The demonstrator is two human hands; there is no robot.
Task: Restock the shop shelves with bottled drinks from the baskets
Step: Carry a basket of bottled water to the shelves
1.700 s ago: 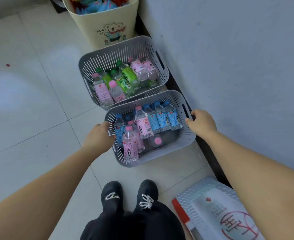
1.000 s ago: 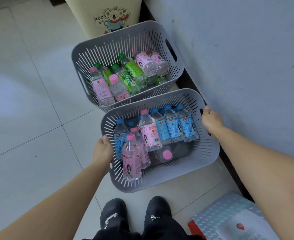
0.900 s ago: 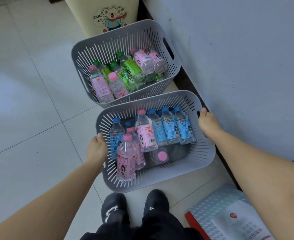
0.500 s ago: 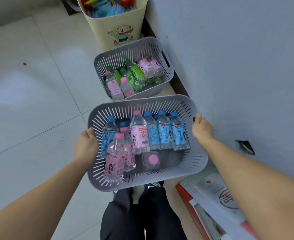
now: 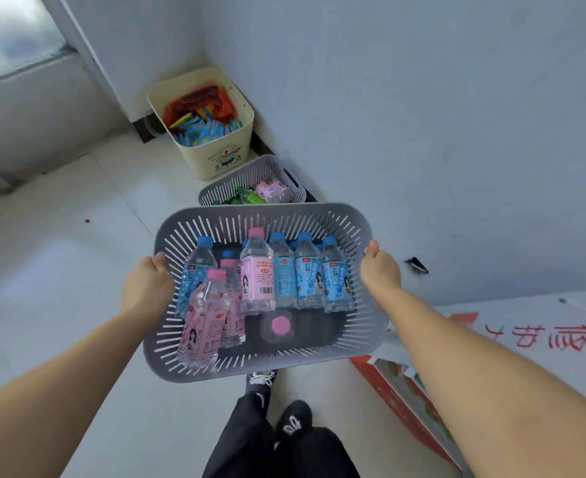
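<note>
Lifted clear of the floor since the earlier frames, the grey basket [image 5: 264, 369] now hangs in the air in front of the person, with their dark shoes [image 5: 293, 422] on the tiles [image 5: 60, 270] well below it. The left hand [image 5: 146, 288] grips the basket's left short side and the right hand [image 5: 379, 272] its right short side. On each side the thumb lies over the rim while the fingers curl down round the edge or handle. Their tips are hidden behind the plastic, so I cannot tell exactly how they sit.

Inside the basket, the blue-labelled bottles [image 5: 336, 281] stand leaning along its far wall with a pink-labelled bottle [image 5: 258, 281] among them. More pink bottles [image 5: 202, 322] lean at its near-left corner, close to the left hand's fingers but not touching them. One pink-capped bottle [image 5: 280, 326] sits in the middle of the basket's bottom, cap towards the camera.

Beyond the basket's far rim, a second grey basket [image 5: 222, 191] of green and pink bottles rests on the floor, and a cream bin [image 5: 215, 157] of packets stands beyond that.

The restocking looks barely begun: no shelf is in view and no bottle has left either basket. What is left seems to be carrying this load to the shelves, setting out each bottle, then fetching the second basket.
</note>
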